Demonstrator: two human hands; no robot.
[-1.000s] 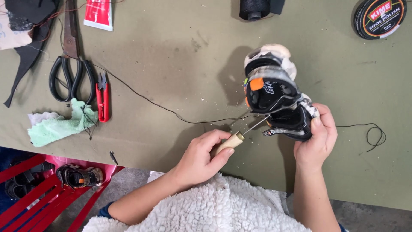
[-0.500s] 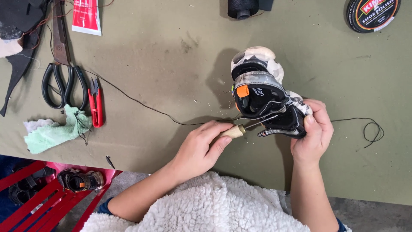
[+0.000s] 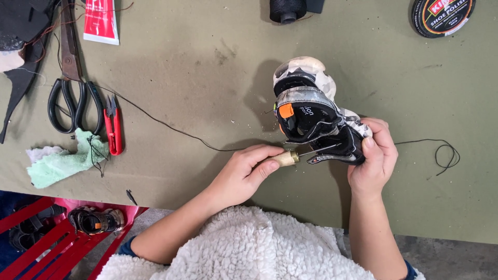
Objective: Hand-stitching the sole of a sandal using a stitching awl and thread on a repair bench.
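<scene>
1. Nearest the camera is the person's fluffy white fleece garment [image 3: 249,243], with both forearms reaching out from it over the olive-green cloth-covered table [image 3: 207,78].
2. The left hand [image 3: 241,176] is closed around the pale wooden handle of a sewing awl [image 3: 284,158]; its metal needle points right and meets the lower edge of the shoe.
3. The right hand [image 3: 374,158] is clamped on the heel end of a small camouflage-patterned sandal shoe with black straps and an orange tab [image 3: 311,116], thumb on the strap, fingers behind. The shoe stands tilted on the table, just right of centre, toe end away from the person.
4. A thin black thread [image 3: 166,124] runs from the shoe leftwards across the table; another length curls into a loop at the right (well apart from the hand).
5. Left of the hands lie a crumpled mint-green rag [image 3: 62,161], red thread snips [image 3: 114,129] and large black-handled scissors [image 3: 70,93].
6. At the lower left, below the table's edge, a red slatted rack [image 3: 31,243] holds a small dark sandal [image 3: 96,220].
7. Farthest off are a red-and-white tube [image 3: 100,21], a black thread spool [image 3: 288,9] and a round black polish tin [image 3: 442,15].
</scene>
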